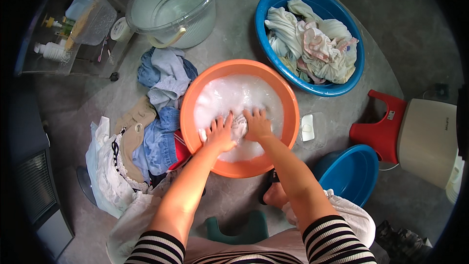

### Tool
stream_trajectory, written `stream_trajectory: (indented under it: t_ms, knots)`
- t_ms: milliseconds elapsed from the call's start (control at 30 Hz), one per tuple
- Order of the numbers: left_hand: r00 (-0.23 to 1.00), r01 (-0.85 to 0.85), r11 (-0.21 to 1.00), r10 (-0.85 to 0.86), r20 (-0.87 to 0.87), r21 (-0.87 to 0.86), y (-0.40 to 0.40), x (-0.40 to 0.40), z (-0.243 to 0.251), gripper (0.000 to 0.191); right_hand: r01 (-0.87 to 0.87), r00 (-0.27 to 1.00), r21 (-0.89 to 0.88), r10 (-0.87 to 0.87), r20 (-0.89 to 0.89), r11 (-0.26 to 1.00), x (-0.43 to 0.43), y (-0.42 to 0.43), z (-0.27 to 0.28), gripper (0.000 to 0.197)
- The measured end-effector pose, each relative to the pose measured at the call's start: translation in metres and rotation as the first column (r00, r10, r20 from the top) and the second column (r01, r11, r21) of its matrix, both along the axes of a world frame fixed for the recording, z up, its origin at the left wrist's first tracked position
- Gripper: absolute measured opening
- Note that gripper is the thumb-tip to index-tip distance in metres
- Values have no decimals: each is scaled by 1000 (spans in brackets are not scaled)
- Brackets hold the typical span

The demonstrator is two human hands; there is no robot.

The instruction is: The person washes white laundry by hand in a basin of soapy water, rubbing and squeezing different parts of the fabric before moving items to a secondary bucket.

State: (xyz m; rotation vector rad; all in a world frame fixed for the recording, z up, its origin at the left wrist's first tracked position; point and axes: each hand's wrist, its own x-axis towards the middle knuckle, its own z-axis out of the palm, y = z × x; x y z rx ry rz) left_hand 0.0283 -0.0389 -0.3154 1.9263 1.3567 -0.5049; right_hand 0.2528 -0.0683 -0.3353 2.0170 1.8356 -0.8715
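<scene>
An orange plastic basin (240,65) holds white suds (234,88) in front of me. Both my hands are in the foam near its middle, fingers spread. A wet striped cloth (239,126) bulges up between them. My left hand (221,134) lies against the cloth's left side, and my right hand (258,124) touches its right side. Neither hand clearly grips it. A bit of white fabric shows beside my left fingers. Whatever else lies under the suds is hidden.
Right of the basin lies a white soap bar (307,127) on a clear tray. A blue basin (261,31) holds wet laundry; a smaller blue basin (366,168) stands lower right. Clothes (157,143) are heaped left. A clear tub of water (210,7) and a red stool (392,128) stand farther out.
</scene>
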Motion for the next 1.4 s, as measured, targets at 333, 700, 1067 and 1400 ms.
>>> stream_trajectory:
  t_ms: [333,700,1067,1400]
  knots:
    - [924,123,992,-121,364,17,47,-29,17,82,136,932,-311,-228,-281,940,34,49,37,118]
    - [959,98,973,-148,243,207,-20,-43,6,38,274,838,372,-30,-545,887,59,-19,76,18]
    - [687,-94,952,-149,711,290,52,-5,49,37,393,79,-375,-437,-896,840,76,11,153,15]
    - [695,-322,916,57,717,239,-3,100,38,52,773,634,355,-638,-437,525,186,-79,10,38]
